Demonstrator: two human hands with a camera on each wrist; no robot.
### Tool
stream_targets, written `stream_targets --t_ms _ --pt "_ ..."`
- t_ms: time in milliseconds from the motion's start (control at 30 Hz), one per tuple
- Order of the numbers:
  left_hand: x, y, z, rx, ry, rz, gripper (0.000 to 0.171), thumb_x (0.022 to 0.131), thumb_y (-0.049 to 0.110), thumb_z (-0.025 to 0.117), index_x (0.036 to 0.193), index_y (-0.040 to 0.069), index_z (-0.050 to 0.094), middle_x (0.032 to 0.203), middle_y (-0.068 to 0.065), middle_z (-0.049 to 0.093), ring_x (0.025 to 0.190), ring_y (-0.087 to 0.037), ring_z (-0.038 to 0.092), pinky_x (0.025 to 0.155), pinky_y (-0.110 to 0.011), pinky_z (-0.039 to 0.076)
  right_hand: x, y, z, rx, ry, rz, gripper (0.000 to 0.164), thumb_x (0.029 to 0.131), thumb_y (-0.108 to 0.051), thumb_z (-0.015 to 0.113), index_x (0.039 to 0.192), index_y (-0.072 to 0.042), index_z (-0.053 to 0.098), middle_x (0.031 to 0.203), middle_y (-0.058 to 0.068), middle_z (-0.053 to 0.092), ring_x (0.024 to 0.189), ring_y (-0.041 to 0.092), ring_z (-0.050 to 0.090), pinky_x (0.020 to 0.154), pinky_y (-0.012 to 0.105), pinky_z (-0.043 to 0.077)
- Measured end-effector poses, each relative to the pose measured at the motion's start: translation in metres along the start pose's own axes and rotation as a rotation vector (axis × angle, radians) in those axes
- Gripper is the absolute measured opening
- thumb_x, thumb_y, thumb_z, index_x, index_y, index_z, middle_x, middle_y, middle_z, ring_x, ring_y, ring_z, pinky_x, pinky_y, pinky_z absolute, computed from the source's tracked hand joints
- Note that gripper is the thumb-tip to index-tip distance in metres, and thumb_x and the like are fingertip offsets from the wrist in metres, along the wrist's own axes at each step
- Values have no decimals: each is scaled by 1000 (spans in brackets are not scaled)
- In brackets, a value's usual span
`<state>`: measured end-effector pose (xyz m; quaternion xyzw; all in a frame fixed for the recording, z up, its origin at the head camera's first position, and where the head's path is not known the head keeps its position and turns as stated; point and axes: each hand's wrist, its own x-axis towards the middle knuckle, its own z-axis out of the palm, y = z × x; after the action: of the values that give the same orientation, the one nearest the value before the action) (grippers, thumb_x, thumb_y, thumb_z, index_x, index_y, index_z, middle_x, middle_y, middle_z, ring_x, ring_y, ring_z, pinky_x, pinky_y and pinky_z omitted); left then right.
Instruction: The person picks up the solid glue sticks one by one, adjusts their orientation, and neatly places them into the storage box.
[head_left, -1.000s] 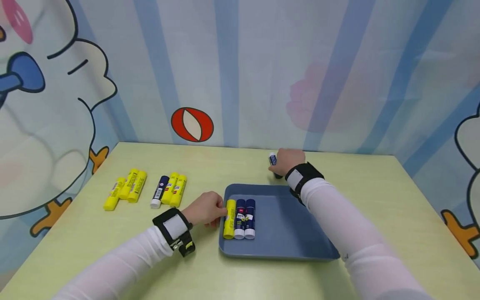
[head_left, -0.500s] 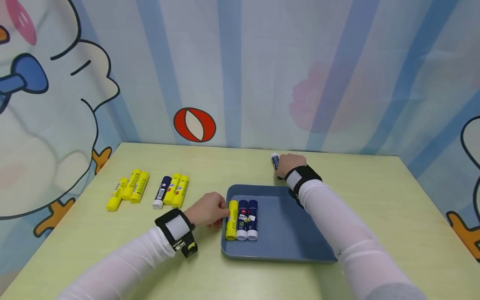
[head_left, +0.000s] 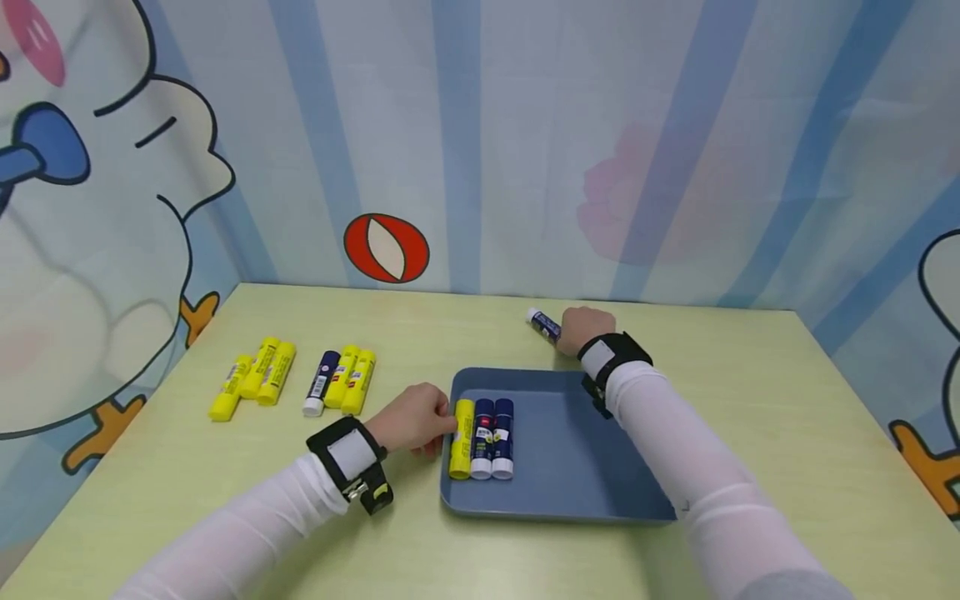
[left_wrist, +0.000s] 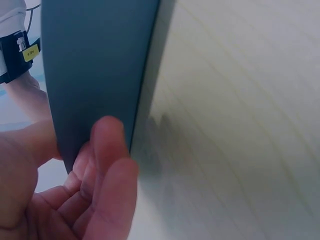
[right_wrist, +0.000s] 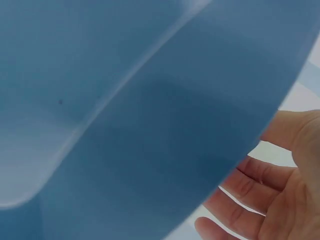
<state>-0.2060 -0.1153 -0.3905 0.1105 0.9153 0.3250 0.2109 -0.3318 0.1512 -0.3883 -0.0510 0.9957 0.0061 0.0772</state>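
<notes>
Pinching left rim of blue-grey tray [head_left: 573,450] with left grip [head_left: 414,421]; beyond far rim, keep right grip [head_left: 587,329] at navy glue stick [head_left: 544,326], cannot tell if clamped; could roll away if loosely held, or strike rim if moved low.

The left grip [head_left: 411,419] pinches; the right grip [head_left: 588,330] lies farther forward.
</notes>
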Motion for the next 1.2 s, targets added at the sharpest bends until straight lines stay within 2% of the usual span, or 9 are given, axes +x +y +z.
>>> stream_targets --t_ms 133,233,300,400,500,667,833,1000,1200 --pt "0 -1 0 0 2 0 25 94 13 64 71 4 57 59 -6 61 49 -18 58 46 -25 47 -4 6 -5 38 21 -54 16 86 -21 62 79 -7 62 69 6 59 59 20 51 55 36 42" --pt "0 -2 0 -3 2 -4 25 94 13 63 71 5 57 59 -6 61 49 -18 58 46 -25 47 -15 9 -15 107 34 -110 24 88 -24 63 70 -10 58 59 2 51 52 17 43 50 33 34" --pt "0 -2 0 -5 2 -6 25 94 12 63 71 4 57 59 -6 61 50 -18 58 46 -25 47 -25 10 -23 164 52 -140 24 89 -25 64 71 -10 58 60 1 50 52 16 42 50 32 32" --pt "0 -2 0 -2 1 -12 25 94 13 63 71 5 57 60 -6 61 50 -18 58 46 -25 47 -38 14 -36 255 65 -167 23 91 -27 65 83 -5 63 68 4 57 56 17 46 52 32 35" --pt "-1 -2 -1 -2 2 -14 25 94 13 64 71 5 57 60 -6 62 50 -18 58 46 -25 47 -47 21 -46 347 87 -181 28 92 -27 65 99 0 66 82 10 65 62 20 54 54 33 41" --pt "-2 -2 -3 4 4 -20 25 94 14 64 72 5 57 60 -6 61 50 -18 58 46 -25 47 -64 34 -58 463 125 -218 33 94 -26 64 111 3 65 97 16 66 77 25 62 65 38 49" --pt "-2 -3 -4 7 -2 -32 25 94 14 64 72 5 57 60 -7 62 51 -18 58 47 -25 47 -83 42 -63 479 168 -282 34 95 -24 64 114 4 64 104 18 65 88 30 62 73 43 50" --pt "0 -6 -5 2 -20 -21 25 95 15 63 73 5 57 61 -6 62 52 -18 59 47 -26 48 -101 47 -60 485 207 -323 30 93 -24 67 109 1 67 97 13 67 82 25 62 70 41 50" --pt "3 -9 -6 4 -37 18 26 95 16 63 72 5 56 61 -6 62 51 -18 58 47 -26 48 -121 50 -52 469 216 -329 26 91 -23 70 106 -2 69 91 7 68 70 17 58 60 34 46"
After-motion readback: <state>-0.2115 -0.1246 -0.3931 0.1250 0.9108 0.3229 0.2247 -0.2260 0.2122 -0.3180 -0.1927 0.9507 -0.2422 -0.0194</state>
